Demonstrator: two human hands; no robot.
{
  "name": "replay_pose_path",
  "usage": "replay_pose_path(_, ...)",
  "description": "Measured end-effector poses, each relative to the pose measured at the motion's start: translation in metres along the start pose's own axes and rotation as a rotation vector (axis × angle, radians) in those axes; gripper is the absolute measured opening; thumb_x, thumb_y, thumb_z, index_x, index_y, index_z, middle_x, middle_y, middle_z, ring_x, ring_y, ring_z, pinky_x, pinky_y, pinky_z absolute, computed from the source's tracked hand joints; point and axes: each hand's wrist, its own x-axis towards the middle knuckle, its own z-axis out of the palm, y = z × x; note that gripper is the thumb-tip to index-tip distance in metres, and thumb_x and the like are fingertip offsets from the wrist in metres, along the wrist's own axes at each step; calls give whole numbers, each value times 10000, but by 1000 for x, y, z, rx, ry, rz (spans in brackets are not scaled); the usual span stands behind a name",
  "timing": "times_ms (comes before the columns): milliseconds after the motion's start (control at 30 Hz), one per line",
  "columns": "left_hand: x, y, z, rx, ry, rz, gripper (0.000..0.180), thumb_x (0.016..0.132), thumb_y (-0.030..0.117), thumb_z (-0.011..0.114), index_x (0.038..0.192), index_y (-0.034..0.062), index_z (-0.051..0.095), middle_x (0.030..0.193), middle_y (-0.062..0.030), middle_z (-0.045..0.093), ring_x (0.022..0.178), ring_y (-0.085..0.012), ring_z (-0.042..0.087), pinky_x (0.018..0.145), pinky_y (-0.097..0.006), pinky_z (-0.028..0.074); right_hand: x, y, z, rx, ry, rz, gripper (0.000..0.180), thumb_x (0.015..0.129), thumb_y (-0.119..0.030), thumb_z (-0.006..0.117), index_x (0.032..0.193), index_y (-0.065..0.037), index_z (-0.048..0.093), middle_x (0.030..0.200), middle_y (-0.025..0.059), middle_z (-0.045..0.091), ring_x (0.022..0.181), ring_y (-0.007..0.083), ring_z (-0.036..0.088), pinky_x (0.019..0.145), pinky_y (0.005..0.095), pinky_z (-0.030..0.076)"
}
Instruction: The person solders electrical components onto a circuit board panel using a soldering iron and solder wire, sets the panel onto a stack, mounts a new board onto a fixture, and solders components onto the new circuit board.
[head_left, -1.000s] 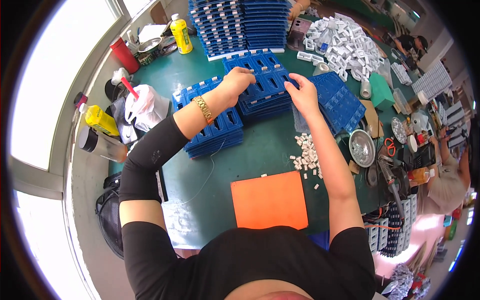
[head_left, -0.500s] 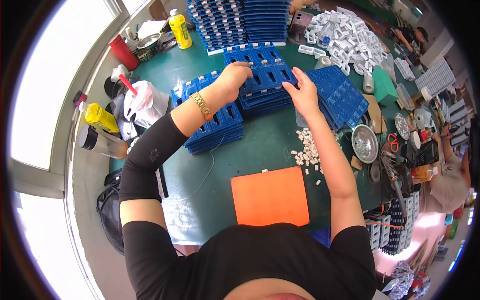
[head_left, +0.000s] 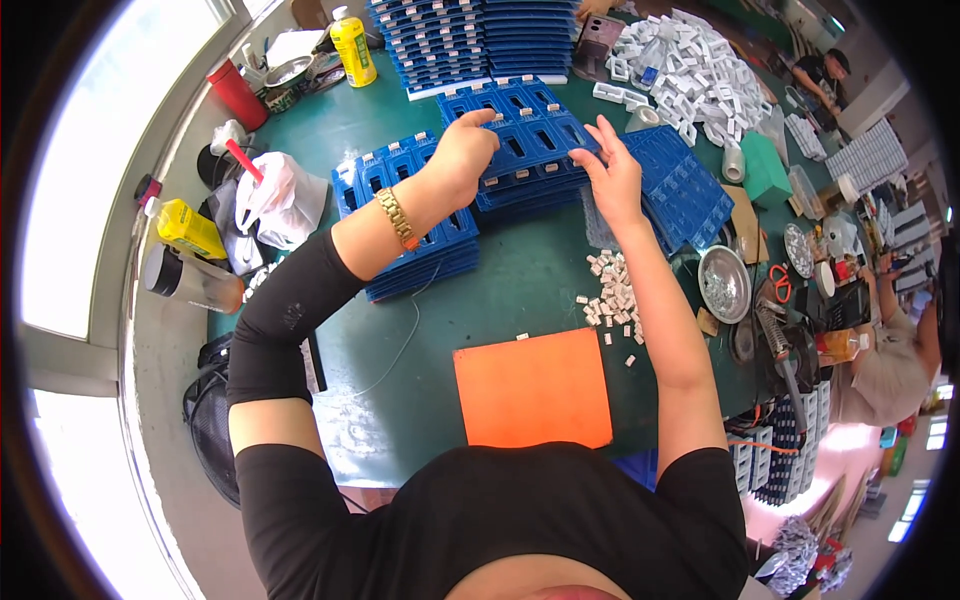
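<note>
A slotted blue plastic panel (head_left: pixel 513 143) with small white pieces along its edges lies at the top of a stack, mid-table. My left hand (head_left: pixel 463 160), wearing a gold watch, has its fingers curled closed on the panel's left edge. At the opposite edge is my right hand (head_left: pixel 614 182), its thumb over the panel's face and its fingers at the side; the grip there is partly hidden. To the left stands another stack of slotted blue panels (head_left: pixel 425 262). More blue panels (head_left: pixel 685 190) lie fanned on the right.
Loose white pieces (head_left: pixel 612 290) lie by my right forearm, near an orange sheet (head_left: pixel 533 390). Tall blue stacks (head_left: pixel 430 45) and a heap of white frames (head_left: pixel 690 65) are at the back. A metal bowl (head_left: pixel 726 285) sits right; bottles and a white bag (head_left: pixel 280 205) line the left.
My right hand has come up slightly at the panel's right edge, and that edge sits a little farther right. My left hand keeps its closed grip. The whole view has shifted slightly.
</note>
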Motion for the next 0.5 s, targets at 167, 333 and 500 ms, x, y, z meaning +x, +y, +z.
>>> replay_pose_path(167,6,-11,-2,123,1,26,600,858,-47,411,1450,0,326,1474,-263,317,1405,-343,234,1146,-427,161,-5,6,-7,-169,9,-121,577,847,-143,719,1340,32,477,1283,197,575,1095,184,592,934,302,467)
replay_pose_path(333,-2,-17,12,549,68,-85,718,849,40,502,1492,4,185,1557,-273,12,1458,-360,20,1150,-437,127,-5,6,-19,-275,-92,-83,439,819,-240,737,1184,-24,622,1253,201,592,1113,312,604,954,352,458)
replay_pose_path(500,-1,-30,0,433,47,-62,817,864,58,498,1509,31,-2,1541,-282,-135,1450,-354,-110,1150,-410,105,-5,-18,-12,-295,-166,-17,452,847,-256,707,1214,-21,589,1253,213,580,1142,329,580,973,371,447)
